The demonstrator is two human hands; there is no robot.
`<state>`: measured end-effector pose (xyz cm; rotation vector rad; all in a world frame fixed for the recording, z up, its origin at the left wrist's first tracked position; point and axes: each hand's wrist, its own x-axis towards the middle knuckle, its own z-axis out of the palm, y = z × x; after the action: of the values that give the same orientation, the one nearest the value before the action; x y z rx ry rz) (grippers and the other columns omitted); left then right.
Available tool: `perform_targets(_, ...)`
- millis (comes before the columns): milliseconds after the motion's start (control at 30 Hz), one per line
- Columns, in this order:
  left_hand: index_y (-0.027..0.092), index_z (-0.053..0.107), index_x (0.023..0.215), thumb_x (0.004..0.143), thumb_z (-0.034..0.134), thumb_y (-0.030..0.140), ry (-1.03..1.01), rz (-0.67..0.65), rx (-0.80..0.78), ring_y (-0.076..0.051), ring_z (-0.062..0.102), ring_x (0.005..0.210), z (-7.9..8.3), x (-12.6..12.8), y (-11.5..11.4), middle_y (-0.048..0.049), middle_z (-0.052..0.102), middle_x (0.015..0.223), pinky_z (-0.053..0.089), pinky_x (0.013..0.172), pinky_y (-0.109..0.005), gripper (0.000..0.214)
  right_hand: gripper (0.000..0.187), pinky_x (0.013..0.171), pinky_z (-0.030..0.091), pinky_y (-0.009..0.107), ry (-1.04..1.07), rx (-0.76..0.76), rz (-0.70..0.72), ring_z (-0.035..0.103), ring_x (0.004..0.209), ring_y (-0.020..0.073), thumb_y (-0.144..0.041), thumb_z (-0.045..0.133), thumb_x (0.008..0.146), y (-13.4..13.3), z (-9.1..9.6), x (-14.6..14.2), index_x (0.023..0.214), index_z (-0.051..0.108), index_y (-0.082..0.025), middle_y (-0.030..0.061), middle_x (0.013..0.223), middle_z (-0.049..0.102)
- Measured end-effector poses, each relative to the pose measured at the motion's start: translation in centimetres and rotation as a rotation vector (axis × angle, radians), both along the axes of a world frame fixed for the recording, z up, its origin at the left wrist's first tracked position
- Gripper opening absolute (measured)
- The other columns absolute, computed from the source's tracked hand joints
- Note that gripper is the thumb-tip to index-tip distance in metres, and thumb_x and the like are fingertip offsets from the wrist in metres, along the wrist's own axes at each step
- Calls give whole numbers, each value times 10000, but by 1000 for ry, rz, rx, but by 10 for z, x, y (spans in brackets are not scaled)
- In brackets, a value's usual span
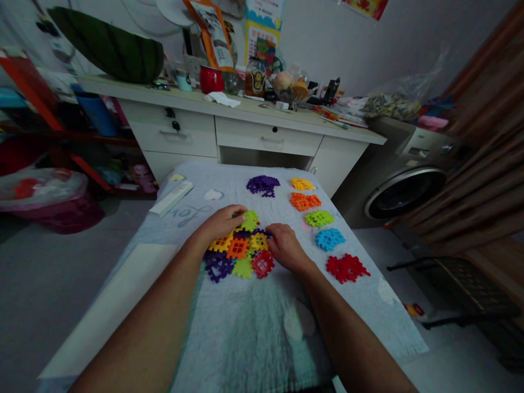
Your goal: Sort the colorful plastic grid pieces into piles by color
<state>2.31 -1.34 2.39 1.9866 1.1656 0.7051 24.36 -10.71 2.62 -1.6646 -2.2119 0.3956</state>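
Observation:
A mixed pile of flat, toothed plastic building pieces lies in the middle of the cloth-covered table, between my hands. My left hand (225, 222) is closed at the pile's far left, its fingertips on a lime green piece (250, 220). My right hand (285, 246) is curled at the pile's right edge, close to a purple edge; what its fingers grip is hidden. Facing me in the pile are an orange window piece (238, 248), a yellow window piece (259, 241), a red window piece (262, 264), a purple piece (219, 266) and a green piece (243, 268).
Sorted stacks line the table's right side: yellow (302, 184), orange (305, 201), green (320, 219), blue (329, 239) and red (347, 268). A purple stack (263, 185) lies at the far middle. A white box (172, 198) sits far left. Behind stands a white cabinet (268, 134).

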Motion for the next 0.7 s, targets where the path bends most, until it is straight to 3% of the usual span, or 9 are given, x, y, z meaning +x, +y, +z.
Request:
perform_targets(300, 159, 637, 1171, 862, 429, 536, 175, 70, 195, -253, 583, 1161, 16, 1, -11, -115, 633, 1232, 412, 1054, -386, 530, 495, 1007, 349, 445, 103, 74, 156, 501, 1163, 280, -430, 634, 855, -7, -8, -6, 1265, 571, -160, 137, 1270, 590)
perform_targets(567, 182, 621, 1209, 874, 411, 555, 360, 68, 268, -266, 581, 1152, 26, -2, -26, -111, 630, 1236, 421, 1029, -397, 543, 425, 932, 408, 424, 172, 136, 105, 533, 1035, 260, -405, 713, 793, -5, -10, -2, 1128, 601, -168, 113, 1100, 628)
perform_targets(700, 201, 621, 1219, 871, 412, 575, 472, 144, 285, -292, 554, 1178, 20, -9, -41, -115, 618, 1242, 398, 1037, -429, 551, 467, 907, 436, 400, 278, 145, 49, 542, 1002, 241, -306, 748, 741, -4, -14, -2, 1142, 556, -163, 100, 1101, 616)
